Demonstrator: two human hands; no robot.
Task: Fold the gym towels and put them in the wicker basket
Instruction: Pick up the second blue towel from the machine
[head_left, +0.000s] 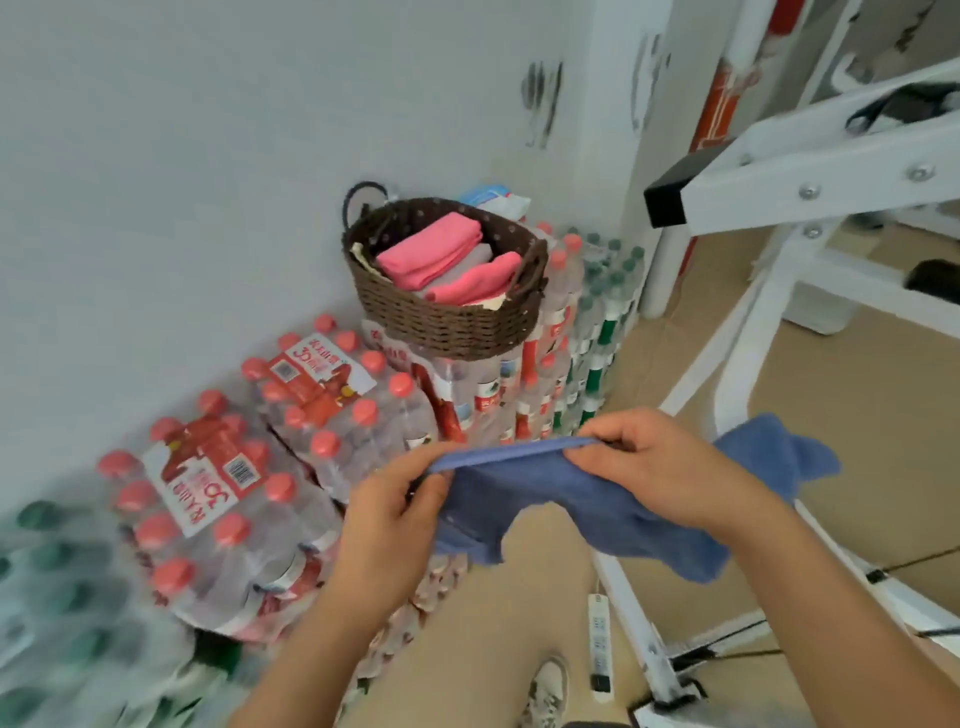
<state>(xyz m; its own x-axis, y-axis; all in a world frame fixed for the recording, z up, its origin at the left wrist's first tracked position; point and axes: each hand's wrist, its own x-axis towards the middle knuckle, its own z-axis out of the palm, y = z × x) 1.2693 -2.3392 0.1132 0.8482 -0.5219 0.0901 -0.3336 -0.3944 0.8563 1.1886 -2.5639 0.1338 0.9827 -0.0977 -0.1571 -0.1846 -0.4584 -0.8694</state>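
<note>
White wall (218, 156) fills the upper left of the view, smeared by motion so that the dark marks near its corner cannot be made out. Along its foot run shrink-wrapped packs of water bottles (218, 499); the red-capped ones are fairly clear, while the green-capped ones at the lower left edge are blurred and cut off by the frame. A white metal frame (810, 171) crosses the upper right and reaches down to the floor at the person's right, its far end out of view. Beige floor (852, 415) lies open between that frame and the bottle stacks, with a white power strip (600, 642) lying on it near a shoe.

On the tallest bottle stack stands the wicker basket (447, 327), dark brown, well apart from the hands. Folded pink towels (434, 249) lie inside it, with something grey between them that is too hidden to identify.

The blue towel (582, 499) hangs in the air in front of the person, below the basket. Its top edge is stretched nearly straight between the two hands. The left hand (395, 504) pinches the left end between thumb and fingers; the right hand (660, 462) is closed on the edge further along, thumb on the near side. Loose cloth droops below and bunches out past the right wrist.
</note>
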